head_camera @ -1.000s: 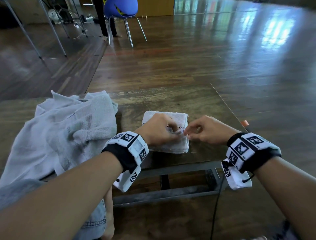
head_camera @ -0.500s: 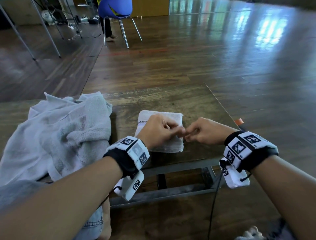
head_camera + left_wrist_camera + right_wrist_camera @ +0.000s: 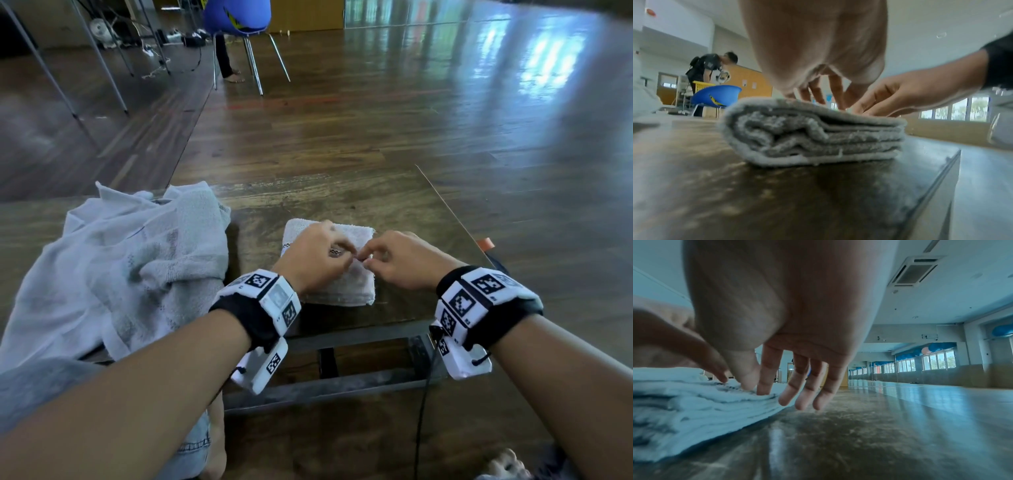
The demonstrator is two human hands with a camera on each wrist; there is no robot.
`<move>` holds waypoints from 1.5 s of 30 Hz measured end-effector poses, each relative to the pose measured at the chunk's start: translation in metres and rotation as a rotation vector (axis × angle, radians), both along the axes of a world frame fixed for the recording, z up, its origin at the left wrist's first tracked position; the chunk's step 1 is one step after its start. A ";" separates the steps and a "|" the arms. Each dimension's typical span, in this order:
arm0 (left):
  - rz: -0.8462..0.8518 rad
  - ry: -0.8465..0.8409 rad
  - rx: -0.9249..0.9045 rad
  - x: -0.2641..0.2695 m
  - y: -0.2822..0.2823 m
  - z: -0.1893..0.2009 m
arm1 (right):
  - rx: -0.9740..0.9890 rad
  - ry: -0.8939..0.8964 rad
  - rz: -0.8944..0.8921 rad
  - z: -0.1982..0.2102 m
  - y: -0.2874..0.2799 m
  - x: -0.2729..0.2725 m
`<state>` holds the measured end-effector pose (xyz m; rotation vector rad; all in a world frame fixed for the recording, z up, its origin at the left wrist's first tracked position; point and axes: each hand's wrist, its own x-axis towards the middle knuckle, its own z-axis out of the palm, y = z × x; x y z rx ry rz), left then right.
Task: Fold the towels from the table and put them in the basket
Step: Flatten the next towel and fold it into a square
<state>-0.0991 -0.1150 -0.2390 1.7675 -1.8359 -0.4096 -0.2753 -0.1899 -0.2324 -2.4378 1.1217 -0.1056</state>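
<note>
Table point(image 3: 394, 212) edge near; hands point(image 3: 317, 260) atop folded towel point(image 3: 346, 287).

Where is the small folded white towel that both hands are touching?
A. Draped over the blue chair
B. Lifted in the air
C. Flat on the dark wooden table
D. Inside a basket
C: the small folded white towel lies flat on the dark wooden table, with the left hand and right hand resting fingertips on its top.

Head view looks down from above; both wrist views sit low, close, sharing the folded towel point(image 3: 813, 133).
</note>
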 end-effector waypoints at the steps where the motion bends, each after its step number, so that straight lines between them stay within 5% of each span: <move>1: 0.044 -0.143 0.022 0.005 -0.001 -0.003 | -0.033 0.018 -0.014 0.000 0.002 0.002; 3: 0.074 -0.373 0.189 0.010 0.004 -0.013 | -0.156 0.054 -0.023 0.000 0.008 0.007; 6: 0.036 -0.471 0.292 0.005 0.012 -0.029 | -0.318 -0.040 0.015 -0.004 0.018 0.021; 14: 0.017 -0.357 0.378 0.002 0.012 -0.038 | 0.026 -0.021 -0.012 -0.045 0.032 0.042; 23: 0.097 -0.235 0.365 0.005 0.015 -0.036 | 0.030 -0.035 -0.226 -0.050 0.046 0.041; 45: 0.161 -0.236 0.303 0.006 0.031 -0.043 | 0.033 0.054 -0.299 -0.056 0.057 0.024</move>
